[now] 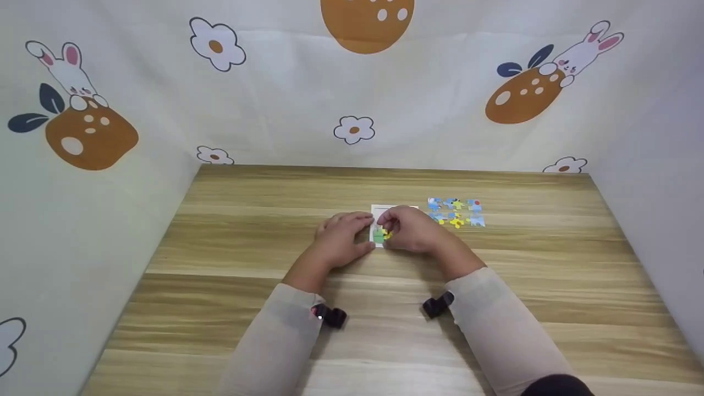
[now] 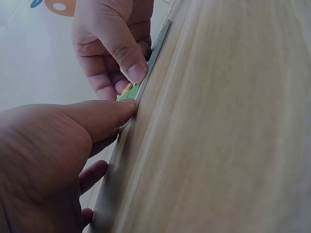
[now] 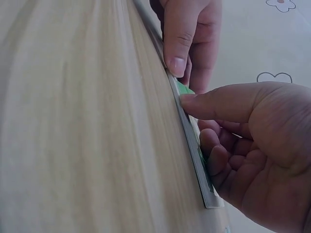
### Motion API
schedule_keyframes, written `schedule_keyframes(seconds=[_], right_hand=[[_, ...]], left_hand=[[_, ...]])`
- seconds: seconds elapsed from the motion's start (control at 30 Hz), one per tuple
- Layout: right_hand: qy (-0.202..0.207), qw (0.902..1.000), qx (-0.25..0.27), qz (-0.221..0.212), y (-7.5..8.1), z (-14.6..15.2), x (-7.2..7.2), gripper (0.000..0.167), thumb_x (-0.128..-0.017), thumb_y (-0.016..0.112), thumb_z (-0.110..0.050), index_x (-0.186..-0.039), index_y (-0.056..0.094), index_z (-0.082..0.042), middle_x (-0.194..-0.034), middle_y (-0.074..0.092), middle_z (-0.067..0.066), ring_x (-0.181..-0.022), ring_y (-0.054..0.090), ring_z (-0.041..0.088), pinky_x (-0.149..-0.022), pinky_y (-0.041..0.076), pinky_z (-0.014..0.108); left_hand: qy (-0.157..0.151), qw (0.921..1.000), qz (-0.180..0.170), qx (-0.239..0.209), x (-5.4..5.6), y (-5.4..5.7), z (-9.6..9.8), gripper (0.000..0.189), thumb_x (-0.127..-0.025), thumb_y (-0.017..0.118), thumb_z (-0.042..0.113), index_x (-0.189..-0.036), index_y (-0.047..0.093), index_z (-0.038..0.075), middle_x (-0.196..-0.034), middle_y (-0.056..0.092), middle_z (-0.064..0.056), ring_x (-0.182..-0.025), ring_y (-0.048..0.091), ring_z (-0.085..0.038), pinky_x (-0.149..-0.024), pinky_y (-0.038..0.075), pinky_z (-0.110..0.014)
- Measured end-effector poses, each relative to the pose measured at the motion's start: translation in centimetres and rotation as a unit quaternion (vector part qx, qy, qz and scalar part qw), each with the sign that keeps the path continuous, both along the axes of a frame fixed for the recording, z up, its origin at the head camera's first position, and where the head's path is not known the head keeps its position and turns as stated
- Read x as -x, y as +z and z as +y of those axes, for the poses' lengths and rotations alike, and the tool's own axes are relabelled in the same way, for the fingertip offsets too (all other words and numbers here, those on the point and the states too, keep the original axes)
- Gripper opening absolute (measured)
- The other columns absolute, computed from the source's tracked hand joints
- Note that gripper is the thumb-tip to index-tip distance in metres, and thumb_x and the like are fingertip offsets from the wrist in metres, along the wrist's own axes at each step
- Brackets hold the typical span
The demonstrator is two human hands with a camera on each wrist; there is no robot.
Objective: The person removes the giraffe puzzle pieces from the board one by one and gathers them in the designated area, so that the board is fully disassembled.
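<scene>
A white puzzle board lies flat on the table, with a green puzzle piece at its near left corner. My left hand rests along the board's left side, its thumb tip touching the near corner beside the green piece. Over the board my right hand bends its fingers, with a yellow puzzle piece between thumb and fingertips. In the right wrist view the right thumb lies at the board's near edge. The right hand hides much of the board's right part.
Several loose blue and yellow puzzle pieces lie in two rows right of the board. The wood-grain table meets a patterned cloth wall at the back. Small black cameras sit on both wrists.
</scene>
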State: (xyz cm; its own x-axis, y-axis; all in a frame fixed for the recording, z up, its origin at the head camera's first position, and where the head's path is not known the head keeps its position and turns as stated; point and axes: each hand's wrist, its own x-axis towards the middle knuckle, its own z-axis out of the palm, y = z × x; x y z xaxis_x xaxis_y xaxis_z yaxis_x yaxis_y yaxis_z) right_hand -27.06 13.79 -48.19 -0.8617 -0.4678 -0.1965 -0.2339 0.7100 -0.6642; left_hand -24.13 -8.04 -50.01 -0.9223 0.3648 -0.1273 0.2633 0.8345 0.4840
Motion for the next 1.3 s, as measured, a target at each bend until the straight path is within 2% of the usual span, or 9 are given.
schedule_keyframes(seconds=[0.23, 0.4, 0.53, 0.73, 0.97, 1.17, 1.3], right_hand=[[0.004, 0.9997, -0.004, 0.026, 0.1, 0.1, -0.1, 0.039, -0.083, 0.085, -0.012, -0.121, 0.075, -0.009, -0.108, 0.075, 0.004, -0.099, 0.068, 0.018, -0.094, 0.058, 0.040], [0.018, 0.9989, 0.025, 0.037, 0.3, 1.1, 0.0, 0.039, -0.083, 0.081, -0.010, -0.122, 0.076, -0.008, -0.105, 0.077, 0.004, -0.092, 0.071, 0.014, -0.089, 0.059, 0.035], [0.013, 0.9982, 0.050, 0.031, 0.7, 2.8, 0.2, 0.041, -0.086, 0.082, -0.012, -0.126, 0.076, -0.010, -0.103, 0.077, 0.003, -0.090, 0.069, 0.012, -0.088, 0.057, 0.032], [-0.023, 0.9973, 0.065, 0.027, 1.2, 6.6, 0.5, 0.042, -0.088, 0.084, -0.014, -0.129, 0.076, -0.013, -0.106, 0.076, 0.004, -0.095, 0.067, 0.016, -0.086, 0.055, 0.026], [-0.066, 0.9957, 0.065, 0.007, 1.5, 11.3, 0.7, 0.042, -0.086, 0.081, -0.007, -0.127, 0.077, -0.013, -0.110, 0.075, 0.008, -0.095, 0.062, 0.021, -0.077, 0.052, 0.020], [-0.064, 0.9953, 0.070, -0.018, 1.0, 13.3, 1.0, 0.043, -0.086, 0.086, -0.008, -0.127, 0.076, -0.012, -0.110, 0.072, 0.009, -0.093, 0.060, 0.020, -0.075, 0.053, 0.020], [-0.048, 0.9955, 0.070, -0.043, 0.5, 13.7, 1.1, 0.047, -0.084, 0.090, -0.011, -0.128, 0.075, -0.013, -0.112, 0.072, 0.009, -0.093, 0.062, 0.019, -0.078, 0.055, 0.021]], left_hand=[[0.000, 1.0000, -0.001, -0.001, 0.0, -0.1, -0.1, 0.063, -0.102, 0.070, 0.047, -0.160, 0.052, 0.030, -0.170, 0.043, 0.013, -0.161, 0.033, -0.027, -0.128, 0.020, -0.065], [0.000, 1.0000, 0.003, -0.003, -0.1, -0.1, -0.1, 0.062, -0.102, 0.070, 0.046, -0.159, 0.053, 0.030, -0.169, 0.044, 0.014, -0.161, 0.034, -0.026, -0.127, 0.020, -0.065], [0.000, 1.0000, 0.003, -0.002, -0.1, -0.1, 0.0, 0.062, -0.102, 0.070, 0.046, -0.159, 0.053, 0.030, -0.169, 0.045, 0.013, -0.160, 0.034, -0.026, -0.127, 0.020, -0.065], [0.003, 1.0000, -0.001, 0.001, 0.0, -0.1, 0.1, 0.063, -0.102, 0.069, 0.048, -0.160, 0.052, 0.030, -0.170, 0.044, 0.014, -0.161, 0.033, -0.026, -0.129, 0.018, -0.063], [0.003, 1.0000, 0.000, -0.003, -0.2, 0.0, 0.0, 0.062, -0.102, 0.070, 0.047, -0.159, 0.053, 0.030, -0.169, 0.044, 0.014, -0.162, 0.032, -0.026, -0.129, 0.018, -0.063], [0.004, 1.0000, -0.001, -0.004, -0.2, 0.1, 0.0, 0.062, -0.102, 0.070, 0.047, -0.159, 0.053, 0.030, -0.169, 0.044, 0.013, -0.162, 0.033, -0.027, -0.130, 0.018, -0.064], [0.005, 1.0000, -0.004, -0.001, -0.2, 0.0, 0.0, 0.062, -0.102, 0.070, 0.047, -0.159, 0.052, 0.031, -0.170, 0.043, 0.014, -0.162, 0.032, -0.027, -0.130, 0.018, -0.064]])
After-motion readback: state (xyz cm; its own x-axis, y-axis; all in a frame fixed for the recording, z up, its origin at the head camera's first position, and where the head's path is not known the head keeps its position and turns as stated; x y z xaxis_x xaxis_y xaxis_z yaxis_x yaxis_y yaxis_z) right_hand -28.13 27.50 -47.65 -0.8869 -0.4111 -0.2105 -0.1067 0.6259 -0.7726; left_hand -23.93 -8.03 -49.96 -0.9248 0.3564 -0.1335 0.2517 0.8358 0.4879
